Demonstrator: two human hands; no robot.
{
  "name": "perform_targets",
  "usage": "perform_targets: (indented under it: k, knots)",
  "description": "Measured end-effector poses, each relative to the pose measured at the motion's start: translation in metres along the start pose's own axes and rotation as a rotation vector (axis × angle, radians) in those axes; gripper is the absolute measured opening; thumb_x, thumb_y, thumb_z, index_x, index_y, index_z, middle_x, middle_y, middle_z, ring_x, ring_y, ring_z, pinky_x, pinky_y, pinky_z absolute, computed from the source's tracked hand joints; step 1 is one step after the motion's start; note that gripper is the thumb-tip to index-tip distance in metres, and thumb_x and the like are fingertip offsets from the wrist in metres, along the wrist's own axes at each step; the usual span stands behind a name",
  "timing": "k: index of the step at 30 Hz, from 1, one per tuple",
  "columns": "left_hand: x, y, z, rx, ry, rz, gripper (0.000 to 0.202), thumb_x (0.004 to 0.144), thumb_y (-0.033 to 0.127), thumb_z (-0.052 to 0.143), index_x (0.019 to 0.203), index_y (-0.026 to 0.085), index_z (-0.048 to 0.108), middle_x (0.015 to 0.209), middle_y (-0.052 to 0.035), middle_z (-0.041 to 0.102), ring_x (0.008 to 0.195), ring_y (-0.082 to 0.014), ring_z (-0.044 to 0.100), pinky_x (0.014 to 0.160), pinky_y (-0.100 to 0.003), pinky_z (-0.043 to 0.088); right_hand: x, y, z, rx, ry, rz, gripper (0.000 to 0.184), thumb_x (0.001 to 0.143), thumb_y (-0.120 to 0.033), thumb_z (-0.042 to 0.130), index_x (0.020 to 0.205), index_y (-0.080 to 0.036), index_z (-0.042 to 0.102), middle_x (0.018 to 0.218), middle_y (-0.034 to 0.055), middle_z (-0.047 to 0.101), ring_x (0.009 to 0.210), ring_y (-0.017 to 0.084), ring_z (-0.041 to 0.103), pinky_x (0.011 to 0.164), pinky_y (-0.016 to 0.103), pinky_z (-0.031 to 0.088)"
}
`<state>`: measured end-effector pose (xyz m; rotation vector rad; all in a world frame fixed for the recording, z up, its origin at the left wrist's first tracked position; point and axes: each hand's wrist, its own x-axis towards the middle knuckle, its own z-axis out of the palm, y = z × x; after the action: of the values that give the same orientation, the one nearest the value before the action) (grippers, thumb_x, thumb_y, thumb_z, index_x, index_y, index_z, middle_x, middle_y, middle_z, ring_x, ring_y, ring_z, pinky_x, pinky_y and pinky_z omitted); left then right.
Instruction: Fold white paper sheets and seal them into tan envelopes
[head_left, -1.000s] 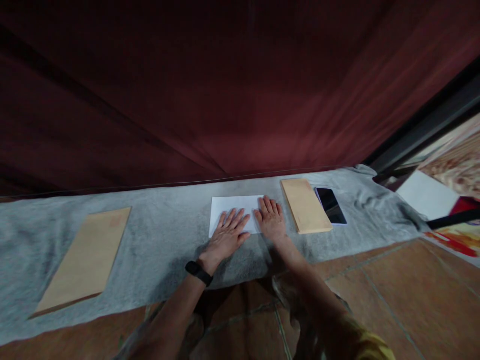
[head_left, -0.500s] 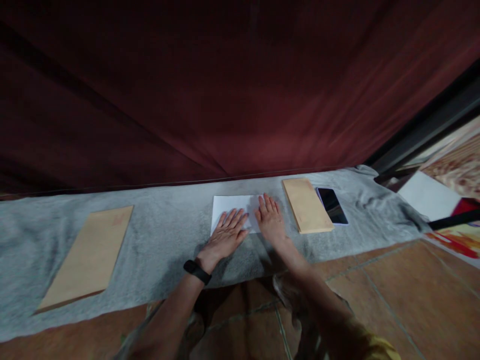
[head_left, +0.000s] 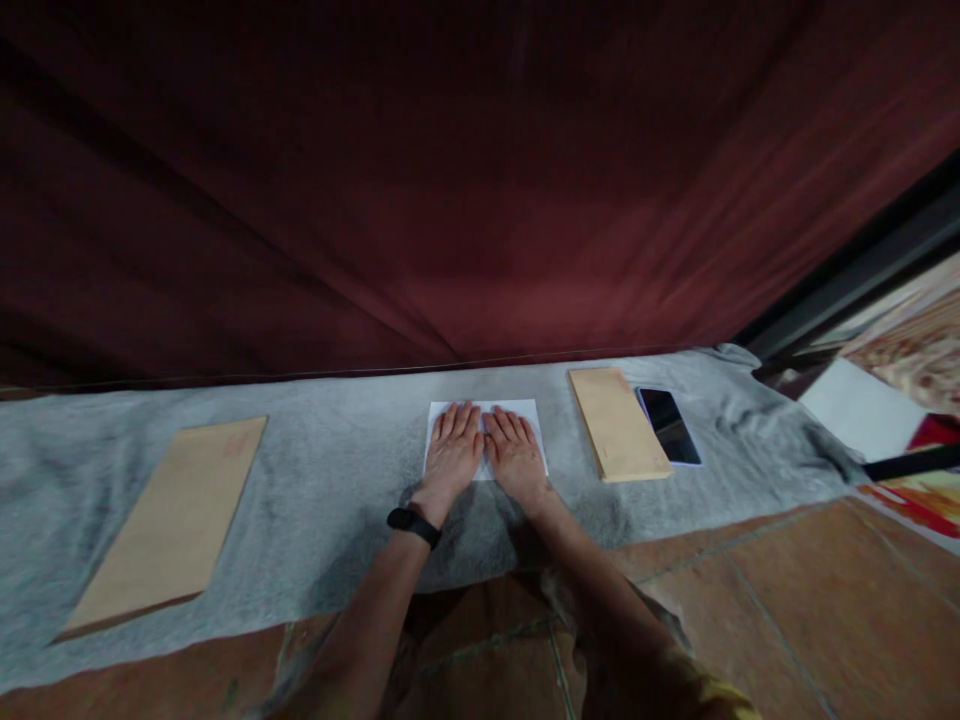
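Note:
A white sheet of paper lies on the grey cloth, mostly covered by my hands. My left hand rests flat on its left half, fingers stretched out and pointing away from me. On the right half my right hand lies flat too, its fingers extended. The two hands are side by side, thumbs close together near the middle of the paper. Neither hand grips anything. To the right is a stack of brown envelopes, beside a phone with a dark screen.
Another brown envelope pile lies on the cloth at the left. A dark red curtain hangs behind the cloth. Terracotta tiles show in front. At the right are a dark bar and a white panel.
My left hand has moved slightly up on the paper. My right hand has come left and a little down, so the two hands now lie close together. The view has shifted slightly.

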<state>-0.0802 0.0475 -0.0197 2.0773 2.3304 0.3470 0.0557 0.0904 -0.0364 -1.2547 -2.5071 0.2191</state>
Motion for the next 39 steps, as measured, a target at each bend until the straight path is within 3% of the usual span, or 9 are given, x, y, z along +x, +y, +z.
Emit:
perform_targets:
  k: [4,8,21,32,35,39]
  knots:
    - [0.001,-0.009,0.013,0.019,0.052,-0.041,0.054,0.103,0.036,0.033,0.155,0.024,0.044,0.162,-0.0064,0.042,0.154,-0.0286,0.029,0.126,-0.053,0.019,-0.002,0.001,0.003,-0.059,0.003,0.019,0.048,0.107,-0.035,0.036,0.152,-0.022,0.049,0.163,0.0084,0.039,0.149,0.029,0.037,0.123,0.05,0.027]
    - [0.001,-0.017,0.017,0.042,0.085,-0.08,0.061,0.104,0.044,0.031,0.156,0.014,0.041,0.162,-0.0127,0.04,0.154,-0.0287,0.03,0.126,-0.05,0.021,-0.003,0.006,0.002,-0.079,0.026,0.049,0.05,0.107,-0.041,0.039,0.154,-0.025,0.047,0.163,0.0095,0.038,0.149,0.03,0.038,0.122,0.05,0.027]
    - [-0.007,-0.031,0.014,0.065,0.11,-0.134,0.068,0.104,0.049,0.029,0.155,0.006,0.039,0.16,-0.0178,0.04,0.152,-0.0309,0.034,0.125,-0.05,0.024,-0.011,0.03,-0.001,-0.134,0.035,0.104,0.055,0.107,-0.044,0.04,0.156,-0.02,0.043,0.164,0.0163,0.035,0.149,0.03,0.038,0.121,0.049,0.026]
    - [-0.009,-0.034,0.014,0.065,0.103,-0.128,0.068,0.103,0.05,0.029,0.156,0.01,0.039,0.161,-0.017,0.039,0.153,-0.0302,0.032,0.125,-0.05,0.025,-0.018,0.04,-0.011,-0.132,0.033,0.158,0.059,0.107,-0.043,0.037,0.155,-0.009,0.042,0.162,0.0191,0.037,0.15,0.032,0.036,0.121,0.051,0.026]
    - [-0.008,-0.034,0.013,0.065,0.094,-0.133,0.068,0.103,0.05,0.029,0.156,0.01,0.039,0.161,-0.0172,0.04,0.153,-0.0303,0.032,0.125,-0.051,0.024,-0.018,0.031,-0.02,-0.094,0.011,0.086,0.059,0.107,-0.042,0.036,0.155,-0.009,0.041,0.163,0.0165,0.035,0.152,0.031,0.032,0.124,0.051,0.023]
    - [-0.008,-0.034,0.012,0.062,0.067,-0.132,0.066,0.104,0.047,0.027,0.156,0.008,0.038,0.162,-0.0167,0.039,0.154,-0.0293,0.029,0.126,-0.049,0.022,-0.025,0.011,-0.027,0.012,-0.118,-0.203,0.058,0.105,-0.046,0.042,0.157,-0.021,0.04,0.166,0.0073,0.032,0.154,0.027,0.028,0.127,0.049,0.02]
